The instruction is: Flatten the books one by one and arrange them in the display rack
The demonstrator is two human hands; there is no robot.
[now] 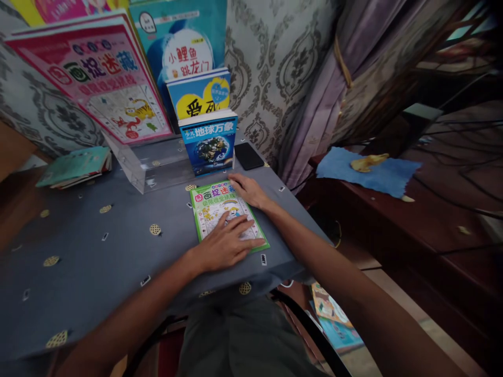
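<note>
A thin green-bordered picture book (210,212) with Chinese lettering and a cartoon drawing lies flat on the cloth-covered table. Across its lower half rests my left hand (228,241), palm down, with the fingers spread over the cover. My right hand (250,191) lies at the book's upper right corner, its fingers stretched loosely over the edge and none of them lifting the cover. Just beyond the book, a blue book with a globe (210,149) stands upright, and a dark phone (249,156) lies to its right.
A clear acrylic stand (135,170) holds a large pink book (106,78) and other upright books. A small stack of books (76,166) lies at the left. To the right, a blue cloth (341,170) covers part of a dark red surface. Several books (338,330) lie on the floor.
</note>
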